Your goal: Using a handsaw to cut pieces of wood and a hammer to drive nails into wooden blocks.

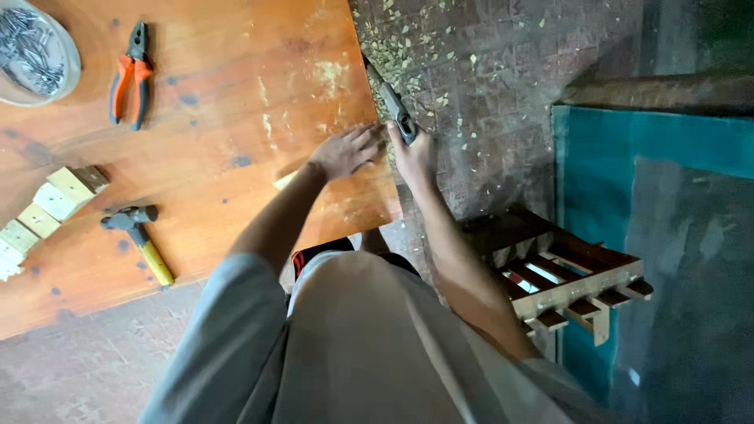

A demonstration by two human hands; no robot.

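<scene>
Fingers (408, 145) of the right hand (414, 161) are curled shut around the dark handle of a handsaw (390, 102), whose blade runs up and away along the right edge of the wooden board (236, 94). The saw is held just at that edge, where board meets floor, and its far end is lost among pale wood chips (408, 47) scattered over the tiled floor (503, 94). The left hand (345, 151) is laid flat on the board just beside the saw, fingers spread and pointing toward the blade, nothing gripped in it; a small pale block corner (284, 180) is seen under the wrist. Farther left on the board, a hammer with a yellow handle (140, 235) is found lying, with a row of light wooden blocks (47, 212) near it. Orange-handled pliers (130, 74) are placed toward the top, next to a round bowl of nails (35, 51) at the corner. To the right of the person, a slatted wooden rack (565, 279) is set on the floor beside a teal sheet (652, 180)
</scene>
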